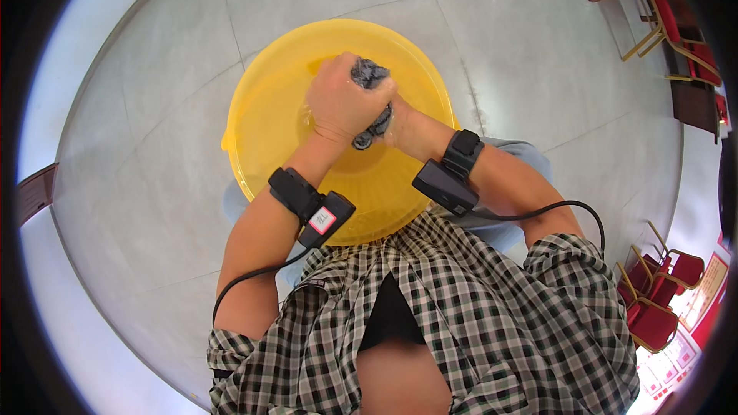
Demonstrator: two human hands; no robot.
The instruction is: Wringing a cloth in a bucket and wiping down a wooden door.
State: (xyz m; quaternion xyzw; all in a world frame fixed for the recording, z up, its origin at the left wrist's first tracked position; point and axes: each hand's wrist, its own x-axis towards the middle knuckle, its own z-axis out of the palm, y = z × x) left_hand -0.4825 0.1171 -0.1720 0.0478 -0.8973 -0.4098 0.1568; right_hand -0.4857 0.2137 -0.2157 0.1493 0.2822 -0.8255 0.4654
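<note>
A wet, dark grey cloth [369, 73] is bunched between my two hands above a round yellow plastic basin [271, 63]. Closed around the cloth from the left is my left hand [345, 96], its back facing up. My right hand [395, 106] grips the same cloth from the right, mostly hidden behind the left one. One end of the cloth shows above the hands and a twisted part hangs below them. Water appears to lie in the basin.
Grey floor tiles [167, 144] surround the basin. Red chairs with gold frames [654, 325] stand at the lower right, and another red chair [666, 11] at the upper right. Black cables [576, 203] run from the wrist-worn devices [447, 184] along both forearms.
</note>
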